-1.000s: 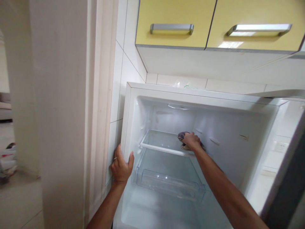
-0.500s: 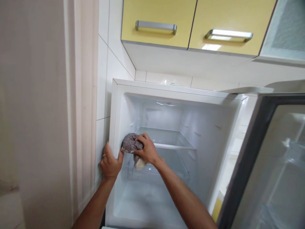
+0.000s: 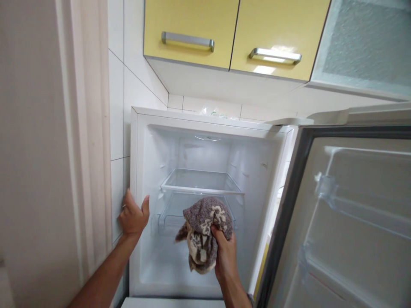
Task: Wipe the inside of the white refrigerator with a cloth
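A brown-grey towel (image 3: 208, 214) with a cream pattern is bunched up in my right hand (image 3: 227, 254), in front of the fridge opening. The thumb presses on its near side, and its loose end hangs down at the left. My left hand (image 3: 134, 216) rests at the left front edge of the fridge (image 3: 133, 171), thumb raised and apart from the fingers, which partly go out of sight around the outer side. Behind the towel, a glass shelf (image 3: 199, 182) spans the fridge, and a clear drawer or lower shelf (image 3: 170, 220) is partly covered.
The fridge door (image 3: 362, 205) stands wide on the right, with clear door racks (image 3: 369, 209). Yellow wall cabinets (image 3: 189, 21) with metal handles hang above. A pale door frame (image 3: 91, 171) and white tiles (image 3: 117, 107) are close at the left.
My right hand has drawn the towel away from the fridge's left inner wall, rightward and nearer to me. My left hand stays at the edge. The view has shifted to the right.
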A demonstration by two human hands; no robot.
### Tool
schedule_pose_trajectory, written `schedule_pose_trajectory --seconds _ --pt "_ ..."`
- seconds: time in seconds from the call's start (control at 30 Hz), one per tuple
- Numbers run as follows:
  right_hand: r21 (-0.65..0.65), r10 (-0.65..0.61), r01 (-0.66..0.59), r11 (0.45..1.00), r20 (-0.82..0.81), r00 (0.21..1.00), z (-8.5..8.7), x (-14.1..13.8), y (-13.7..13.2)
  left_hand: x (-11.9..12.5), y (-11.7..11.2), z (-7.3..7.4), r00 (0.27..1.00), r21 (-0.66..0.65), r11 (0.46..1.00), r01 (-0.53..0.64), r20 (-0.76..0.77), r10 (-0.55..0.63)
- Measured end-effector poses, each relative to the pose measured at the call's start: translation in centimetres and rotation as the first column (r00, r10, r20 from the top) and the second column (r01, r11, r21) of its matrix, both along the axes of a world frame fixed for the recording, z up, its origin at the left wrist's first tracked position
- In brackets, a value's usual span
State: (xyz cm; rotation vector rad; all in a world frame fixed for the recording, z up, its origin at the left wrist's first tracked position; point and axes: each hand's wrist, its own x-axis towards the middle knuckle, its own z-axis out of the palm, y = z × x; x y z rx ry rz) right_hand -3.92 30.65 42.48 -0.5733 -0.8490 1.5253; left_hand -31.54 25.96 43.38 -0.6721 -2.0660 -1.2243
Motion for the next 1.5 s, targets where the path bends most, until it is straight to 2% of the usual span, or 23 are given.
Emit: schedule_pose_trajectory --seconds 0.13,0.3,0.33,0.4,0.47,0.5,0.57,0.63,0.73,0.83,0.87,0.9,0.93,1.0,1.07,1.13,1.17,1.2,1.23,1.3,1.37,1.43,1.5 --pt "0.065 0.014 -0.017 0.998 0.044 0.999 -0.4 1.5 -0.7 2.2 -1.1 1.9 0.995 -0.094 0.995 -0.038 0.092 0.047" --pt "0.169 0.004 -0.022 0.985 0.107 0.994 0.6 2.3 -2.2 5.8 -4.4 4.8 0.986 -0.288 0.957 -0.025 0.149 0.071" --pt "0.19 0.007 -0.028 0.981 0.112 0.994 0.8 2.3 -2.6 6.6 -5.1 4.9 0.989 -0.287 0.958 -0.016 0.135 0.057" --pt "0.228 0.012 -0.039 0.973 0.119 0.993 1.2 2.5 -3.3 8.3 -6.3 4.7 0.994 -0.203 0.978 0.048 0.101 -0.028" --pt "0.27 0.004 -0.038 0.962 0.127 0.992 1.5 2.7 -3.8 10.2 -7.2 3.8 0.972 -0.074 0.979 0.192 0.153 -0.179" --pt "0.294 -0.007 -0.033 0.955 0.135 0.991 1.6 2.8 -4.0 11.2 -7.4 3.2 0.93 -0.005 0.956 0.293 0.235 -0.284" --pt "0.344 -0.032 -0.022 0.939 0.148 0.988 1.7 3.2 -4.1 13.1 -7.6 2.1 0.763 0.176 0.865 0.47 0.412 -0.498" --pt "0.372 -0.045 -0.013 0.928 0.145 0.988 1.6 3.6 -4.1 15.0 -7.6 1.2 0.544 0.401 0.744 0.535 0.51 -0.666" --pt "0.349 -0.018 -0.024 0.937 0.117 0.993 1.3 4.4 -3.9 17.9 -7.5 0.9 0.223 0.673 0.587 0.45 0.552 -0.804" --pt "0.327 0.024 -0.065 0.943 0.127 0.992 0.8 5.1 -3.8 20.7 -7.6 1.3 -0.164 0.835 0.429 0.344 0.503 -0.848" --pt "0.337 0.027 -0.075 0.939 0.144 0.989 0.7 5.2 -3.7 21.6 -7.6 1.5 -0.27 0.869 0.383 0.314 0.468 -0.841" --pt "0.354 0.025 -0.084 0.932 0.167 0.986 0.6 5.3 -3.6 22.3 -7.7 1.6 -0.341 0.893 0.349 0.284 0.435 -0.833" --pt "0.38 0.015 -0.088 0.921 0.191 0.981 0.5 5.3 -3.6 22.9 -7.7 1.7 -0.379 0.909 0.328 0.256 0.407 -0.831" --pt "0.463 -0.034 -0.086 0.882 0.245 0.969 0.6 5.2 -3.5 23.7 -7.6 1.8 -0.386 0.92 0.329 0.213 0.389 -0.837" --pt "0.592 -0.108 -0.106 0.799 0.315 0.943 0.8 5.1 -3.3 24.0 -7.3 1.9 -0.338 0.909 0.354 0.22 0.411 -0.847" --pt "0.696 -0.184 -0.142 0.704 0.371 0.91 1.0 5.0 -3.2 23.9 -6.9 2.3 -0.224 0.882 0.375 0.287 0.442 -0.868" --pt "0.713 -0.204 -0.156 0.683 0.392 0.897 0.9 5.0 -3.1 23.9 -6.5 2.7 -0.142 0.861 0.384 0.334 0.449 -0.882" --pt "0.705 -0.199 -0.174 0.687 0.413 0.889 0.7 4.9 -3.0 23.8 -6.2 3.1 -0.056 0.836 0.393 0.383 0.446 -0.893" --pt "0.674 -0.166 -0.192 0.713 0.428 0.888 0.2 4.8 -3.0 23.7 -5.7 3.7 0.021 0.808 0.403 0.429 0.437 -0.899" --pt "0.575 -0.059 -0.211 0.791 0.414 0.909 -1.6 4.4 -2.8 23.5 -4.7 5.2 0.133 0.755 0.429 0.495 0.422 -0.897" --pt "0.502 0.0 -0.164 0.849 0.31 0.951 -4.6 3.8 -2.7 23.4 -3.5 6.9 0.207 0.723 0.451 0.524 0.405 -0.891" --pt "0.485 -0.055 -0.052 0.873 0.205 0.977 -8.4 3.3 -2.4 23.1 -2.0 8.7 0.278 0.726 0.453 0.518 0.358 -0.892" --pt "0.438 -0.119 -0.001 0.899 0.247 0.962 -12.5 3.3 -2.3 22.7 -0.1 10.5 0.334 0.759 0.42 0.498 0.279 -0.9"
